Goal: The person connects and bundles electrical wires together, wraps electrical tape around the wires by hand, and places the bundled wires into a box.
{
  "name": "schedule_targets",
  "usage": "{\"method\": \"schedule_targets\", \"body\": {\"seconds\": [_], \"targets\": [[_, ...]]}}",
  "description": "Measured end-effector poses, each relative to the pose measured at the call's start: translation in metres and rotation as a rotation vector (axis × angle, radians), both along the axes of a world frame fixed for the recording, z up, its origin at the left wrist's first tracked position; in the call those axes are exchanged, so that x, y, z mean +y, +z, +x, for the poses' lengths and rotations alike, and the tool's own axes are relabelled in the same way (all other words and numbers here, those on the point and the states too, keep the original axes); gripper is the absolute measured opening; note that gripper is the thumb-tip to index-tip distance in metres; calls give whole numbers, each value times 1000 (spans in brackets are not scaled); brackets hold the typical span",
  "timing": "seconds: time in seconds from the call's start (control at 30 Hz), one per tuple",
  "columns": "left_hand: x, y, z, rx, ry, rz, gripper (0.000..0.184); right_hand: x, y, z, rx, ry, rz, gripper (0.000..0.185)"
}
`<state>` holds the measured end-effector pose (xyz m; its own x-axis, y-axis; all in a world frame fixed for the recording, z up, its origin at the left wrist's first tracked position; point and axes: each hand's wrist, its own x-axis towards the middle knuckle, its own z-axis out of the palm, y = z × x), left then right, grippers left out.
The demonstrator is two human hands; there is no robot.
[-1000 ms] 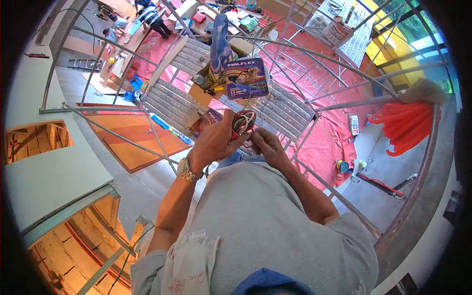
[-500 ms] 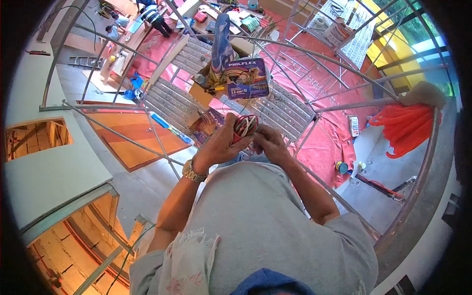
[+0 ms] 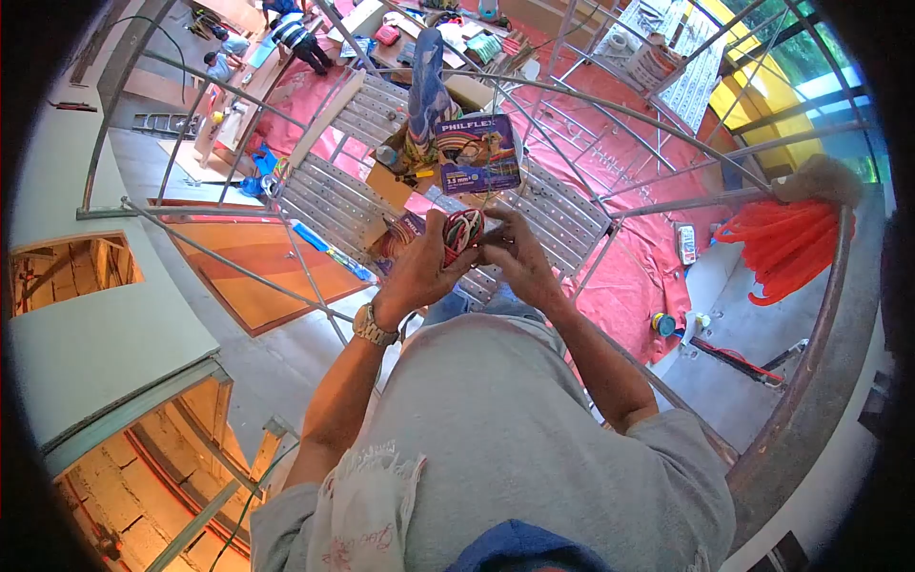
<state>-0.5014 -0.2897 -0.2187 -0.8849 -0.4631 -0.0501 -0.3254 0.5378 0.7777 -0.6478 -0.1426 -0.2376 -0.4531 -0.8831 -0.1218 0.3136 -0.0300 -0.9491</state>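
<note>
A small bundle of red and white wire (image 3: pixel 464 234) is held in front of my belly. My left hand (image 3: pixel 420 272), with a metal watch on its wrist, is closed round the bundle's left side. My right hand (image 3: pixel 518 257) is at the bundle's right side, its fingers bent and the thumb near the wire; whether it grips a strand is too small to tell. Beyond the hands stands a purple PHILFLEX box (image 3: pixel 478 154). A second printed box (image 3: pixel 398 235) lies partly hidden behind my left hand.
Perforated metal planks (image 3: pixel 329 207) lie below, framed by scaffold pipes (image 3: pixel 667 202). Red strands (image 3: pixel 786 248) hang on the right pipe. A person in a striped shirt (image 3: pixel 291 30) bends at a bench, far left. A pink sheet (image 3: pixel 624 296) covers the floor.
My right hand has shifted slightly up along the bundle, and its fingers have spread more. My left hand still holds the wire, a little turned.
</note>
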Motion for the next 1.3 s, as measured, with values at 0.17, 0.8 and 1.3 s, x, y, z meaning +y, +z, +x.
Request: {"method": "schedule_targets", "body": {"seconds": [0.17,0.8,1.3], "targets": [[2,-24,2,55,33,-22,61,0,34,9,674,30,120,44],[36,-33,30,14,-179,-77,36,-52,52,24,1260,152,-239,29],[43,6,-7,47,97,-82,50,-7,-135,-58,-524,-101,77,27]]}}
